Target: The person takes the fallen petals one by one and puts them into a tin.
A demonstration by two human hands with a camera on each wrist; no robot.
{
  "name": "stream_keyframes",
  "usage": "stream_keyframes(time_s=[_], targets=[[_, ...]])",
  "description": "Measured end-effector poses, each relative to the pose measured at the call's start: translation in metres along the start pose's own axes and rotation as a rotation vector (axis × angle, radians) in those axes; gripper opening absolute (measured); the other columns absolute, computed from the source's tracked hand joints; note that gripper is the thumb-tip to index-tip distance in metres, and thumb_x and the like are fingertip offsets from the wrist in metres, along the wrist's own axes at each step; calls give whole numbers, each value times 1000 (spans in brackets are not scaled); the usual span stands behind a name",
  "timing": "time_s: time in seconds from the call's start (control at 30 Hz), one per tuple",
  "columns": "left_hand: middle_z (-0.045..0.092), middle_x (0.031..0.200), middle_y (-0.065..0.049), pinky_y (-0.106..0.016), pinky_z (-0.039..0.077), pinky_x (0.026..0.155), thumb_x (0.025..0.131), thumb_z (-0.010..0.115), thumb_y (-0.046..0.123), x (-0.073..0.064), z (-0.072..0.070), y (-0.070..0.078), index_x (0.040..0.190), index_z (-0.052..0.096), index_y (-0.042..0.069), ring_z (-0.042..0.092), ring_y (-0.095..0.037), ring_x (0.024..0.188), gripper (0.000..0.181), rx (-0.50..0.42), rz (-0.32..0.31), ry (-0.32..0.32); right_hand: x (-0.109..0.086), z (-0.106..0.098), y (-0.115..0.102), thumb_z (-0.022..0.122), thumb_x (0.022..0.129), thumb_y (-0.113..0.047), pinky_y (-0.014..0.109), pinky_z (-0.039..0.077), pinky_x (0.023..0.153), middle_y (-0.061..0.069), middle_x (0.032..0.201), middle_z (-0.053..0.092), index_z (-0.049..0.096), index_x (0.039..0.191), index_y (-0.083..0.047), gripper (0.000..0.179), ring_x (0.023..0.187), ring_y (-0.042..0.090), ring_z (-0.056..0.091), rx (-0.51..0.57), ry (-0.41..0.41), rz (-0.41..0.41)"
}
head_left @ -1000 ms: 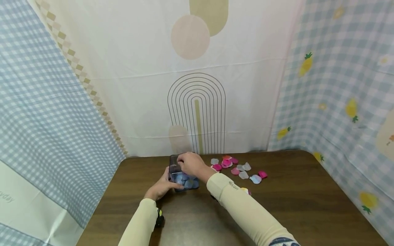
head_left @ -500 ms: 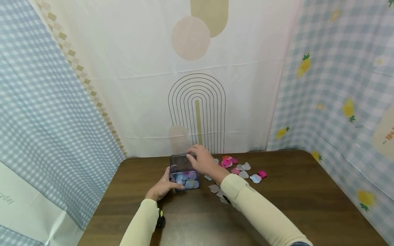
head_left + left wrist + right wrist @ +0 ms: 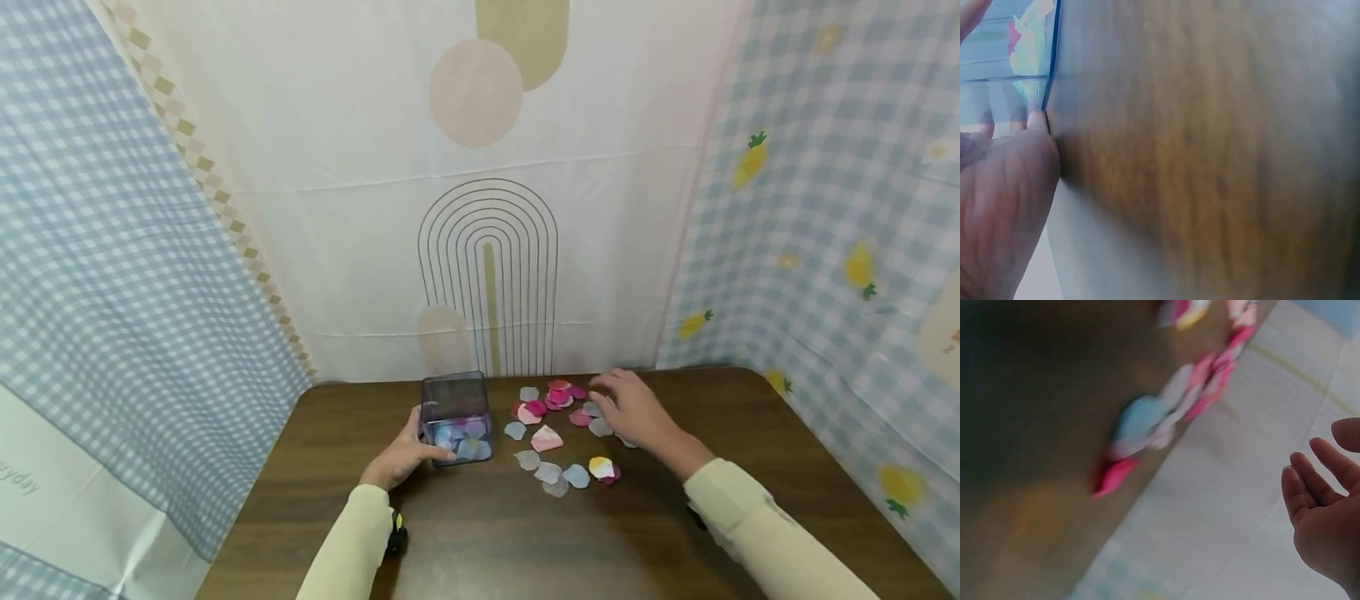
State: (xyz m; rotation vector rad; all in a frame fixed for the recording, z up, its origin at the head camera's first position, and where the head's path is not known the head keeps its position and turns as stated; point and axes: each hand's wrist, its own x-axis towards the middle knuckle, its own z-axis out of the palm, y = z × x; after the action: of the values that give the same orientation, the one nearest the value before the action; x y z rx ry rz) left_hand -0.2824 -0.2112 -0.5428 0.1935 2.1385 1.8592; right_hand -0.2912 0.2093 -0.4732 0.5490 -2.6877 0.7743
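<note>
My left hand (image 3: 402,456) grips a clear plastic box (image 3: 455,400) at its left side, thumb across the front. Blue and lilac artificial flower petals (image 3: 472,449) lie in the box. In the left wrist view, the palm (image 3: 1007,200) is against the see-through box wall (image 3: 985,56). My right hand (image 3: 639,414) hovers over the right end of the scattered petals, holding nothing visible. Its fingers are loosely bent in the right wrist view, where the hand (image 3: 1329,519) is apart from a blurred blue petal (image 3: 1138,422) and a magenta petal (image 3: 1116,477).
Loose petals lie right of the box: a magenta and red cluster (image 3: 558,397), a pale pink petal (image 3: 547,439), a yellow-and-white petal (image 3: 601,467) and several grey-blue ones (image 3: 548,472). The brown wooden table (image 3: 465,533) meets a hanging cloth (image 3: 360,292) at the back.
My right hand has moved from over the box rightward to the far side of the loose petals, uncovering several of them. The left hand keeps its grip on the box.
</note>
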Motion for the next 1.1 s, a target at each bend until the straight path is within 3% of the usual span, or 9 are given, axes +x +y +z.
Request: stream_keyframes(time_s=[0.23, 0.47, 0.87, 1.1], targets=[[48, 153, -18, -28, 50, 100, 81, 87, 1, -5, -2, -2, 154, 25, 20, 59, -28, 128, 98, -14, -18, 22, -23, 5, 22, 69, 103, -19, 56, 53, 96, 15, 122, 74, 74, 122, -1, 27, 116, 37, 64, -3, -68, 49], [51, 152, -20, -30, 52, 100, 82, 88, 3, 0, 0, 2, 154, 24, 21, 60, -28, 127, 98, -26, -14, -3, -29, 6, 24, 74, 99, -16, 57, 54, 95, 16, 122, 74, 75, 123, -1, 29, 115, 38, 65, 0, -55, 76], [50, 153, -22, -30, 52, 102, 81, 88, 2, 2, 2, 0, 153, 24, 20, 60, -29, 129, 98, -37, -6, -18, -32, 3, 31, 75, 97, -18, 56, 57, 95, 20, 125, 72, 73, 125, 2, 34, 115, 37, 64, -19, -127, 107], [50, 153, -24, -29, 54, 98, 81, 87, -1, 1, 2, 2, 153, 22, 19, 63, -26, 123, 99, -61, 6, -30, -38, -5, 44, 79, 95, -20, 60, 55, 99, 19, 120, 73, 74, 121, 3, 35, 115, 40, 65, -80, -131, 111]])
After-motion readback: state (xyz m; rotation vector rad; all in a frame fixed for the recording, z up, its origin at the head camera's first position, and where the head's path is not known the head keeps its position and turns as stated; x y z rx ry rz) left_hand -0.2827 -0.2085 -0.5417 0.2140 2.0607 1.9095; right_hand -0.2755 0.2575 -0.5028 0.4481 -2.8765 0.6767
